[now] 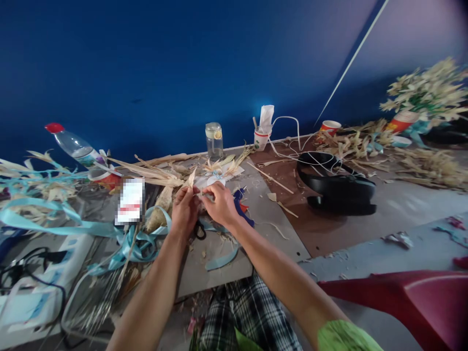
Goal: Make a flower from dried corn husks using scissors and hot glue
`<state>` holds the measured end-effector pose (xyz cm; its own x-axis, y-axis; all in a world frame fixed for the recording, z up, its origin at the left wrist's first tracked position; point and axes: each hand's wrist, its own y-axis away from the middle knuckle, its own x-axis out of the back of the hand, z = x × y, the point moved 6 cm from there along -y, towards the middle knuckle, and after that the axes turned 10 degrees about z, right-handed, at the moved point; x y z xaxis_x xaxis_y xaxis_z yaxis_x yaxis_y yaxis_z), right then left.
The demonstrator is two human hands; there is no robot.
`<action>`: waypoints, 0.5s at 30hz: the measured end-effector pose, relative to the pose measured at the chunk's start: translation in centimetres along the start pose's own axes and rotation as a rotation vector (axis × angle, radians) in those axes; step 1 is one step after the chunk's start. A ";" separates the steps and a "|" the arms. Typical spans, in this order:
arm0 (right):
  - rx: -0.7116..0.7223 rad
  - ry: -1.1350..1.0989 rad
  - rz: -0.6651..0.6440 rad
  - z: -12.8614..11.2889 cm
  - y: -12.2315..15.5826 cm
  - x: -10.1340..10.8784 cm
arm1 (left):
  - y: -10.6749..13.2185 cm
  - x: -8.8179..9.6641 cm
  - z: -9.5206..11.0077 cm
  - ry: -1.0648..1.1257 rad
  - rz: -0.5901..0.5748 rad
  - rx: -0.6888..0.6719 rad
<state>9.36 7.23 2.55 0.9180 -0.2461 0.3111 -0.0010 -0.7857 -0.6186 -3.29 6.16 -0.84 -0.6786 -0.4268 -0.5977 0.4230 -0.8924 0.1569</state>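
My left hand (185, 209) pinches a pale dried corn husk piece (192, 178), its pointed tip standing up above the fingers. From the other side, my right hand (220, 202) is closed, thumb and fingertips pinched at the lower end of the same piece. Just right of my right hand lies a blue glue gun (239, 201), partly hidden by it. Behind the hands are loose husk strips (164, 174) and a husk bunch (232, 165). A short light-blue ribbon piece (222, 261) rests on the board in front of me.
A clear jar (214, 141) and a paper cup (261, 140) stand by the wall. To the left are a tilted bottle (75, 145), a phone (129, 201), blue ribbon (135, 246) and a power strip (69, 263). A black headset-like object (336, 187) lies right, near husk flowers (420, 90).
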 end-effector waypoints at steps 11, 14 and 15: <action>-0.230 -0.053 0.391 3.5 -2.1 4.7 | -1.6 1.3 1.2 0.029 0.071 -0.206; -0.254 -0.038 0.362 3.6 -2.1 4.5 | -1.7 1.2 1.4 0.070 0.102 -0.237; -0.254 -0.029 0.342 3.6 -2.0 4.3 | -1.7 1.2 1.4 0.069 0.110 -0.250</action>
<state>14.74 9.79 2.55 0.8587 -0.5035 0.0958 -0.4018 -0.7772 -0.4842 -5.71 6.94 -0.73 -0.5818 -0.5002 -0.6414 0.6327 -0.7739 0.0296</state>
